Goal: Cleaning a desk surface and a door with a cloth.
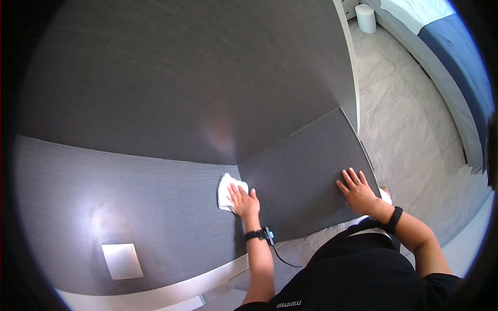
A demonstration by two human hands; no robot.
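My left hand [244, 202] lies over a white cloth [224, 194], pressing it to a dark grey panel [163, 206] at its inner edge, near the corner. Its fingers are stretched out across the cloth, and part of the cloth is hidden beneath them. To the right, my right hand [356, 193] rests palm down with fingers apart on a smaller dark grey surface [299, 167], close to its pale outer edge. Nothing is held in that hand. The two surfaces meet a large dark panel [186, 77] at the corner above the cloth.
A pale rectangular plate [122, 261] sits on the left panel. Light tile floor [404, 116] runs along the right, with a white bin [365, 18] and a bed with blue bedding [455, 50]. A black cable [282, 259] hangs from my left wrist device [267, 235].
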